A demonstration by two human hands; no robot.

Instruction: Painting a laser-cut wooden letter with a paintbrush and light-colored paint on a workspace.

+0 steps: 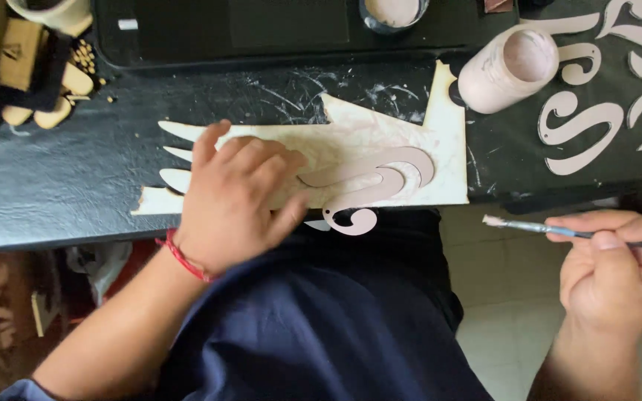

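Observation:
My left hand (235, 197) lies flat, fingers spread, on a pale scrap board (380, 130) with jagged cut edges at the front of a black table (39, 186). Under its fingertips sits a curly pinkish cutout piece (369, 178) whose hooked end overhangs the table edge. My right hand (614, 271) hovers off the table to the right, pinching a thin paintbrush (529, 226); the pale bristle tip points left toward the board, apart from it.
A tipped paint jar (507, 70) lies at the back right. Several painted curly cutouts (581, 134) dry on the right. A round paint lid (394, 13) and black tray (224, 30) sit at the back; wooden bits (53, 96) lie far left.

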